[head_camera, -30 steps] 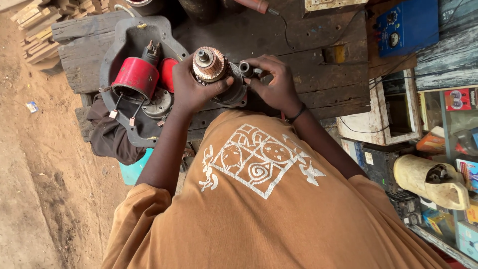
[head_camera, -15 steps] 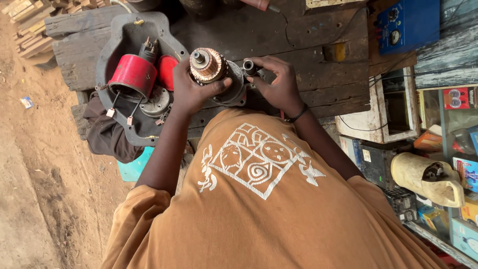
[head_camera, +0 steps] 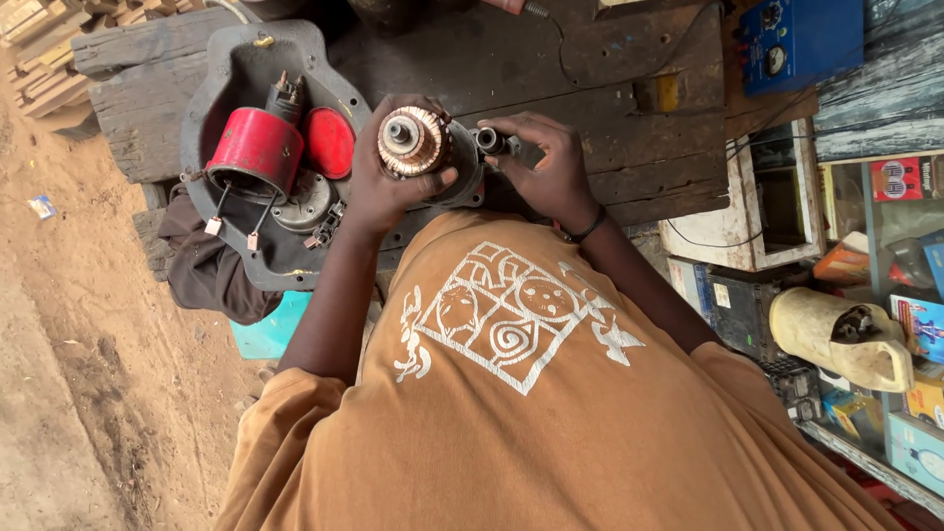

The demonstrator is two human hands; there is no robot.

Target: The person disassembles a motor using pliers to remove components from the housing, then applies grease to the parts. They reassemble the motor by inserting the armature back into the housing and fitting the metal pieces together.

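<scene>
Surface: dark, worn wooden planks.
Housing: grey casing with red cylinders, left of the hands.
Armature: copper-ringed rotor, above the surface, left hand grip closed around it.
Right hand: fingers pinching small metal shaft end.

Left hand curled in a closed grip, right hand alongside with fingers bent, pinching.

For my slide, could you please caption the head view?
Left hand grips a copper rotor; right hand touches its shaft end.
</scene>
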